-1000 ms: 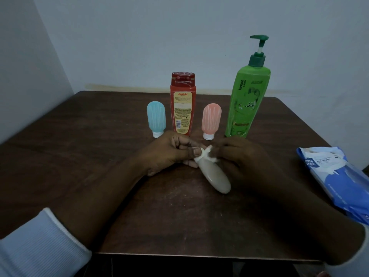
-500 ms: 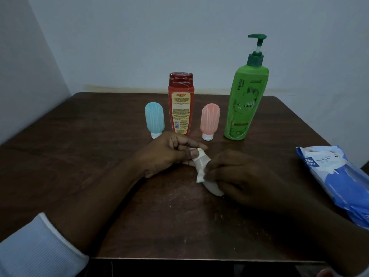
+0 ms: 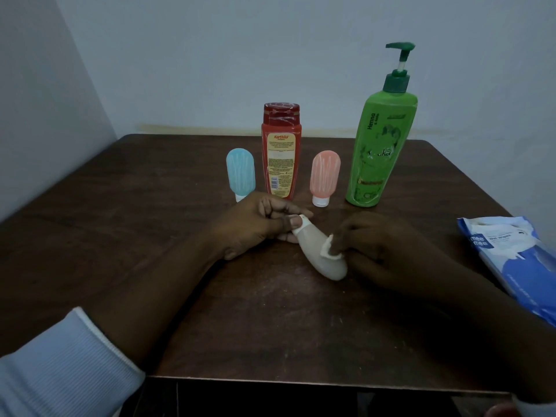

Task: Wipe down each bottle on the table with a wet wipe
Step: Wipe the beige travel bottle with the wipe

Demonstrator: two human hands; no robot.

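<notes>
On the head view I judge the job partly done at best: the beige bottle (image 3: 316, 251) lies mid-table (image 3: 150, 236) under the wipe, while the blue bottle (image 3: 240, 176), red bottle (image 3: 281, 152), pink bottle (image 3: 325, 179) and green pump bottle (image 3: 380, 152) stand behind it, and I cannot tell if they have been wiped. The left hand (image 3: 255, 227) pinches its cap end between thumb and curled fingers. The right hand (image 3: 382, 254) curls round the wet wipe (image 3: 328, 251), pressing it on the bottle's body.

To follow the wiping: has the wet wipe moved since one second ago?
Yes. The wet wipe slid along the beige bottle from cap toward base, away from the pink bottle.
</notes>
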